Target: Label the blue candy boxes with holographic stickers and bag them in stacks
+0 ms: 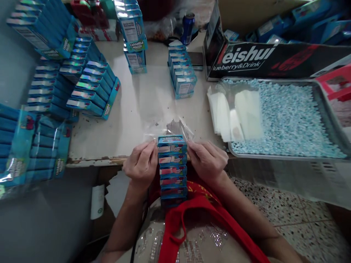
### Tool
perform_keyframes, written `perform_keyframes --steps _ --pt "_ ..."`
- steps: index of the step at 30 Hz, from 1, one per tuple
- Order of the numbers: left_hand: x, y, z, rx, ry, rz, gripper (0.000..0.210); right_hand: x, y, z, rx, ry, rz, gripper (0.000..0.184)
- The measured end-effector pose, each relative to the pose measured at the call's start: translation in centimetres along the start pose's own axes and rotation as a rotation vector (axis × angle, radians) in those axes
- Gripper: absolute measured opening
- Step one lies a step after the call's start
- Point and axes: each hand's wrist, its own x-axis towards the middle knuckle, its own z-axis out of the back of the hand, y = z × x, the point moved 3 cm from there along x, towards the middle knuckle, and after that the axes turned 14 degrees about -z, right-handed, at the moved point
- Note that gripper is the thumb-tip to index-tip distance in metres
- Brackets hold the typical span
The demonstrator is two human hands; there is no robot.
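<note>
A row of small blue candy boxes (172,170) lies at the table's front edge, running toward my body. Clear plastic wrap (175,128) spreads past the far end of the row. Left of the boxes, my left hand (142,159) pinches one side of the wrap. My right hand (207,157) grips the other side, fingers closed just right of the far box. The near end of the row rests close against my red apron (197,204).
Stacked blue display packs (93,89) fill the left side, with another pack (182,73) at the back. On the right, a metal tray (274,157) holds light-blue candies (296,113) and white paper bags (248,113). Behind it stands a black carton (246,60) of boxes.
</note>
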Motion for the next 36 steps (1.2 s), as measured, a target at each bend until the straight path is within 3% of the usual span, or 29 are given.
perform_keyframes --steps 4,9,12,15,18,21,24,29,36 --pt "-1.0 0.2 0.5 -0.026 -0.039 -0.043 0.027 -0.7 -0.6 0.1 0.053 -0.02 0.076 0.01" --pt "-2.3 -0.6 2.6 -0.043 0.069 -0.136 0.032 -1.9 -1.1 0.5 0.102 0.066 0.117 0.016" --pt "-3.3 -0.2 2.2 -0.037 0.03 -0.158 0.03 -2.2 -1.0 0.6 0.127 0.088 0.137 0.019" --pt "-4.2 1.3 -0.3 -0.008 -0.026 0.029 0.021 -2.0 -1.0 0.0 0.11 0.066 0.164 0.016" --pt "-4.9 2.7 -3.1 -0.066 0.101 0.333 0.014 -1.6 -1.1 -0.5 0.093 0.026 0.186 0.012" --pt "-4.8 2.6 -3.9 -0.154 0.221 0.345 0.003 -1.6 -1.3 -0.8 0.047 0.042 0.168 0.013" --pt "-4.6 1.7 -2.8 -0.184 0.134 0.278 0.003 -2.0 -1.6 -0.9 0.009 0.084 0.119 0.013" --pt "-5.2 0.5 -2.0 -0.218 0.015 0.332 0.02 -2.7 -2.1 -0.7 0.107 0.064 0.09 0.017" --pt "-4.9 -0.1 -2.4 -0.213 -0.031 0.32 0.002 -2.6 -2.2 -0.6 0.087 0.053 0.17 0.022"
